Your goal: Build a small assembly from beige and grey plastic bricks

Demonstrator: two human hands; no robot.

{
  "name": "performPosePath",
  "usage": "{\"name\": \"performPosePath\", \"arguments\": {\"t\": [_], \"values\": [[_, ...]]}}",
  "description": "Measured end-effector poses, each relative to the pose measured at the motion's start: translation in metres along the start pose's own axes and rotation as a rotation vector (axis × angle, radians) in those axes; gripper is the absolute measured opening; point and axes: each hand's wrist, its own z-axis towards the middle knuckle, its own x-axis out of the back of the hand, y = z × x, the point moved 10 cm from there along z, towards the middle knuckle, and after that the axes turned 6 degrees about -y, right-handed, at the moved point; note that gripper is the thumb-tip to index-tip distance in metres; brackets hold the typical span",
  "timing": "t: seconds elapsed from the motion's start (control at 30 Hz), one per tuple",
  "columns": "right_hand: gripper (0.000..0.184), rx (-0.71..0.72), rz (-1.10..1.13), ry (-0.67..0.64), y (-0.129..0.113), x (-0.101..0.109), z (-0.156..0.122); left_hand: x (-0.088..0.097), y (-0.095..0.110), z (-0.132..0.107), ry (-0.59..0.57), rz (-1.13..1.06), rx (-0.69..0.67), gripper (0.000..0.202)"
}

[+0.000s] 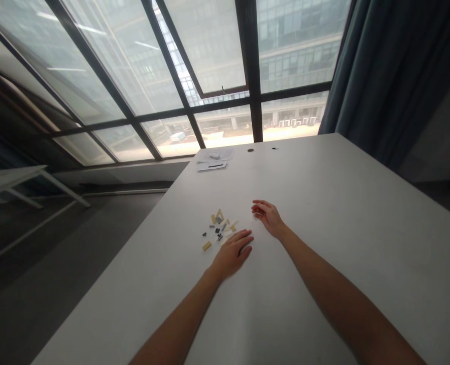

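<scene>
A loose cluster of small building-brick pieces (220, 220) in tan, grey, black and white lies on the white table (316, 203). One tan brick (207, 246) sits apart at the near side of it. My left hand (232, 252) rests palm down just right of the pieces, its fingers stretched out and its thumb apart. Farther right, my right hand (269, 218) is on its side with loosely bent, separated fingers. Something small and whitish shows by its fingertips, too faint to name. I see nothing plainly gripped in either hand.
White papers (214, 159) with a dark pen-like strip lie at the table's far left corner. A black round disc (250, 150) and a small dark item (274, 148) are near the far edge. Windows and a dark curtain (384, 81) stand beyond; another table (15, 177) is at left.
</scene>
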Motion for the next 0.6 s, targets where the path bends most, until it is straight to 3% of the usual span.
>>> {"name": "performPosePath", "arguments": {"t": [0.6], "values": [[0.023,-0.036,0.094,0.021,0.0051,0.0023,0.0002,0.0008,-0.001,-0.0031,-0.024,-0.002,0.024,0.036]]}}
